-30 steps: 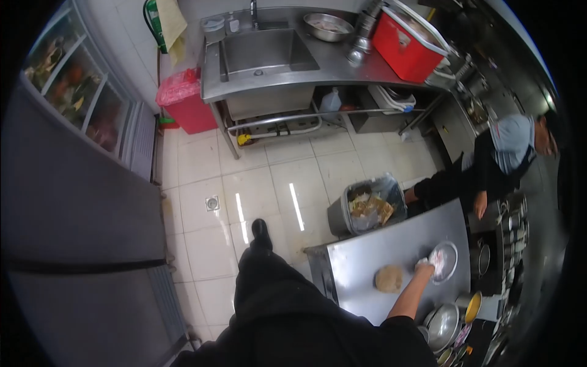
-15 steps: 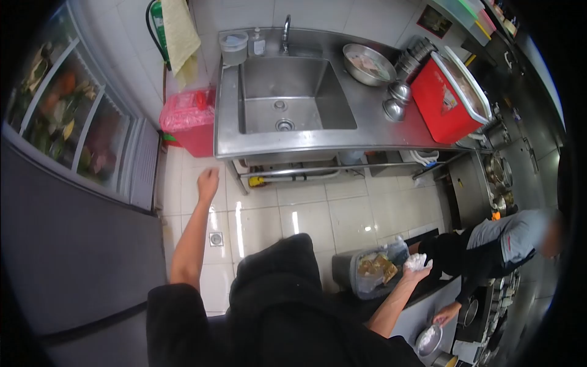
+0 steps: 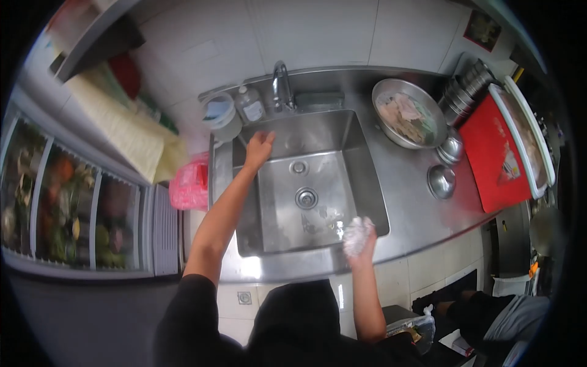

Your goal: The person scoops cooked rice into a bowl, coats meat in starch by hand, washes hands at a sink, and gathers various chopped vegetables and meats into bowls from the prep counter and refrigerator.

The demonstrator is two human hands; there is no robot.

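Note:
My left hand [image 3: 260, 148] reaches over the left side of the steel sink [image 3: 306, 208], below the tap [image 3: 281, 85]. Its fingers are slightly bent and apart, with nothing in them. Near the sink's front right corner is my right hand [image 3: 362, 243], closed around a white, lumpy clump [image 3: 356, 237] that hides most of its fingers. Behind my left hand stand a clear bottle [image 3: 250, 104] with a label and a plastic tub [image 3: 221, 116].
Right of the sink are a steel bowl of pale food pieces [image 3: 406, 116], small metal bowls [image 3: 441, 181] and a red cooler [image 3: 498, 156]. A yellow cloth [image 3: 131, 131] hangs left, above a pink bin [image 3: 191, 183]. A co-worker's clothed body [image 3: 513, 318] is at lower right.
The view has moved from the steel table to the sink. My right hand has left the metal bowl with the white clump. My left hand has come into view and moved up over the sink.

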